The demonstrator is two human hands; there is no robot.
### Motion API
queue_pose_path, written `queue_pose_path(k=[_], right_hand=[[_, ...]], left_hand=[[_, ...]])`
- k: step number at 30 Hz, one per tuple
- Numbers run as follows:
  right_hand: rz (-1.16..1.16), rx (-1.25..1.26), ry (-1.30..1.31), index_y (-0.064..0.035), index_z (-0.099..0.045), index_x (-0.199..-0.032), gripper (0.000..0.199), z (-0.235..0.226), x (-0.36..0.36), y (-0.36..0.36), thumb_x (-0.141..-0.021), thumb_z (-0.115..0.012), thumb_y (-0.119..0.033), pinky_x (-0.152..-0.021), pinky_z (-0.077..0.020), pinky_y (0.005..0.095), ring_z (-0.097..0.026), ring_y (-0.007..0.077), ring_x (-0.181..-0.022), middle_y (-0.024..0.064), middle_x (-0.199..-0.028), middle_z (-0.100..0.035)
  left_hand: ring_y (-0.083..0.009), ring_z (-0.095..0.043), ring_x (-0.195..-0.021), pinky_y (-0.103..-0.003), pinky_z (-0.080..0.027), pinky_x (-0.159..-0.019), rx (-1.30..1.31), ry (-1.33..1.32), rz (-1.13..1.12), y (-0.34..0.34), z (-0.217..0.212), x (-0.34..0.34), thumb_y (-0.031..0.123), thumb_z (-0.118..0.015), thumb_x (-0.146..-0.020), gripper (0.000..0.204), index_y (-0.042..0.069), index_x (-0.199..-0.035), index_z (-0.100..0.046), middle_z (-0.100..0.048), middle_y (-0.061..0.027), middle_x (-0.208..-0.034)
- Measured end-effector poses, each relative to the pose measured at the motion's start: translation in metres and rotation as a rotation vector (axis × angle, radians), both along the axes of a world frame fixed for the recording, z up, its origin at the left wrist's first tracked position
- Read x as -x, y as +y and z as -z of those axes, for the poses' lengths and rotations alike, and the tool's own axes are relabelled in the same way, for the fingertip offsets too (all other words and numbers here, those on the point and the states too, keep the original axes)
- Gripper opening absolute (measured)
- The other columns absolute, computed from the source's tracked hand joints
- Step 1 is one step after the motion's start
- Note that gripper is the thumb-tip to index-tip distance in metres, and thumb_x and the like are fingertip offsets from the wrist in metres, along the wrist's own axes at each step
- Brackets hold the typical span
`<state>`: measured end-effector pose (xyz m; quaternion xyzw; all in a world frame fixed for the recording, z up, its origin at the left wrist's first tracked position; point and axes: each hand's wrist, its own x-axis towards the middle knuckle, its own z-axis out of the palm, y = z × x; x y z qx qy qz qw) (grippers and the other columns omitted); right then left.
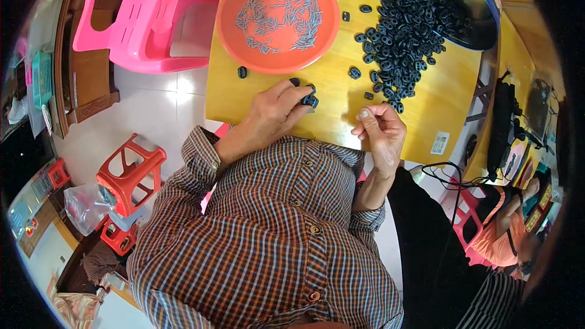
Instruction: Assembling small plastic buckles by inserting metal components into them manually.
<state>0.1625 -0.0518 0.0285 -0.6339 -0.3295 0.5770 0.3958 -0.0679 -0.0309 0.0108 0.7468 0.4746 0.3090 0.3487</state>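
My left hand point(277, 113) is closed at the near edge of the yellow table point(231, 94), with black two-holed cord-lock pieces point(309, 100) at its thumb and fingertips. Another dark piece shows just by its knuckles. To the right, my right hand point(382, 134) is raised over the table edge, thumb and forefinger pressed together. Whatever sits in that pinch, if anything, is too small to make out. Beyond the left hand stands an orange round dish point(225, 21) of small, thin grey metal pieces point(308, 18), perhaps springs or screws.
A heap of black oval pieces point(402, 42) spills from a tipped round tin point(484, 30) at the far right. Loose pieces point(354, 73) lie around it. A pink chair point(140, 24) and red stool point(131, 173) stand left; another person point(499, 237) sits at the right.
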Motion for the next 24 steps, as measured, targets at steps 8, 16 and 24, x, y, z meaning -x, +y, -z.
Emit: queue_pose_path(k=[8,16,24], right_hand=[[0.063,-0.008,-0.037,0.0004,-0.06,-0.088,0.007,-0.005,-0.014,-0.003,-0.088,-0.06,-0.006,-0.049,-0.0424,0.0196,-0.056,0.0081,-0.053,0.0051,-0.07,-0.062],[0.087,-0.055,-0.035,0.0006,-0.06,-0.089,0.006,-0.005,-0.013,-0.004,-0.088,-0.06,-0.005,-0.05,-0.0424,0.0202,-0.055,0.008,-0.054,0.0057,-0.072,-0.063],[0.109,-0.058,-0.057,-0.0005,-0.06,-0.09,0.007,-0.003,-0.013,-0.006,-0.087,-0.062,-0.007,-0.048,-0.0431,0.0187,-0.057,0.0077,-0.054,0.0028,-0.072,-0.062]], left_hand=[[-0.0248,-0.058,-0.064,-0.034,-0.049,-0.056,-0.057,0.094,-0.007,0.0,0.002,0.0,0.004,-0.07,-0.073,0.034,0.0,-0.104,-0.059,-0.055,-0.0116,-0.078],[-0.0229,-0.059,-0.063,-0.032,-0.049,-0.056,-0.094,0.061,-0.025,0.0,0.002,0.003,0.001,-0.071,-0.072,0.036,0.0,-0.106,-0.059,-0.058,-0.0112,-0.079],[-0.0256,-0.057,-0.07,-0.035,-0.049,-0.058,-0.376,0.207,-0.212,0.019,-0.015,0.032,0.007,-0.074,-0.069,0.031,0.003,-0.096,-0.061,-0.056,-0.01,-0.087]])
